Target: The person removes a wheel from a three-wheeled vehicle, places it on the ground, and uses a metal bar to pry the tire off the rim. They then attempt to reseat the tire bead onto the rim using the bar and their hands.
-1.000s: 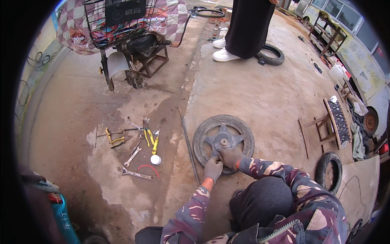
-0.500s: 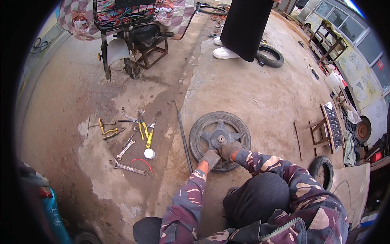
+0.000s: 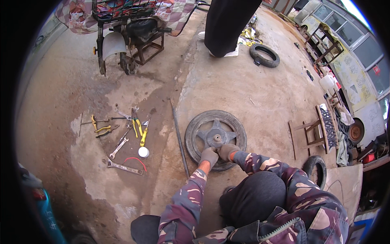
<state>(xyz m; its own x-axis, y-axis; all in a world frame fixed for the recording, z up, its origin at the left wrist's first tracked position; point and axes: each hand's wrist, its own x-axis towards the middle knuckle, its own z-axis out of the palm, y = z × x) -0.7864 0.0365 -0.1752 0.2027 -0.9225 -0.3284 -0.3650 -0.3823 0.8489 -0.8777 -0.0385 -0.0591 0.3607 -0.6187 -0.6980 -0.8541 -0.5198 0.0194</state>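
A grey five-spoke wheel with a black tyre lies flat before me. Both gloved hands, curled closed, meet at its lower spokes: my left hand on the left, my right hand just beside it; what their fingertips grip is hidden. A long metal bar lies left of the wheel. Farther left are spread yellow-handled pliers, a screwdriver, an open-ended wrench, a large wrench, a white round container and a red wire.
A scooter with a quilted cover stands at upper left. A person in black stands ahead, near a loose tyre. Wooden stools and another tyre are at right; a teal object at lower left.
The view has shifted slightly, moving the scene left and up. The person in black has stepped a little leftward, revealing yellow items behind. My hands stay on the wheel.
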